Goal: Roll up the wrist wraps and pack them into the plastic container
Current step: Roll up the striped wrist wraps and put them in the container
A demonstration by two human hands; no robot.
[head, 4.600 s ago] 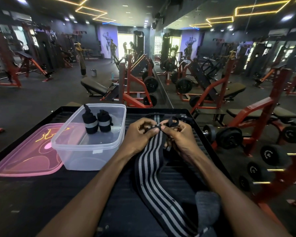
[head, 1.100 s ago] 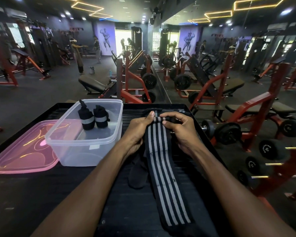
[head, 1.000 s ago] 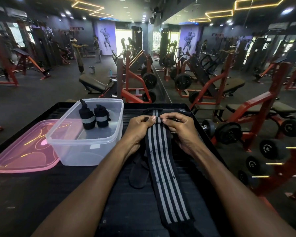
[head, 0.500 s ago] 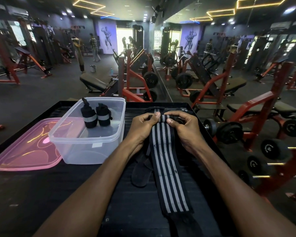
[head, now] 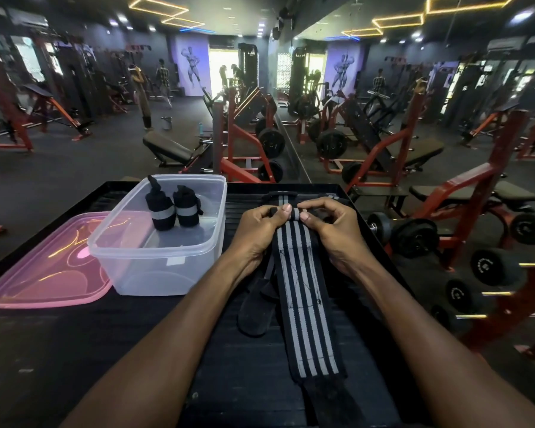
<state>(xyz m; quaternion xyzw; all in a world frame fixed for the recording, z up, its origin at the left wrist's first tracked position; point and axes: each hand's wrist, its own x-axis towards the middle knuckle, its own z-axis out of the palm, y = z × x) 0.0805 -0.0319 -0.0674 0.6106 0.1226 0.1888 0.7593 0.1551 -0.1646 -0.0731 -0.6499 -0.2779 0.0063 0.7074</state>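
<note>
Lying stretched out on the black table [head: 74, 350], the striped wrist wrap [head: 303, 304] runs lengthwise from the far end by the hands toward the near edge, so its long axis points pretty much straight away from the person, drifting a bit to the right as it comes closer. The far end is curled into a small tight roll, and the rest is flat, black with grey stripes, ending in a plain black tab at the near end.

Both hands are on that rolled end. The left hand [head: 257, 230] has its fingers curled over the roll with the thumb pressed on top, and the right hand [head: 337, 233] pinches it from the other side, thumb tip against the stripes. A second black strap piece [head: 255, 307] lies flat just left of the wrap, partly under the left wrist. Another striped wrap [head: 280, 197] lies just past the fingers at the far edge.

To the left sits the clear plastic container [head: 155, 261], with two rolled wraps [head: 173, 211] standing upright side by side near its far wall. A pink lid [head: 44, 267] lies flat on the table, touching the container's left side. Beyond the table are red gym machines and dumbbells [head: 494, 267] on a rack at right.
</note>
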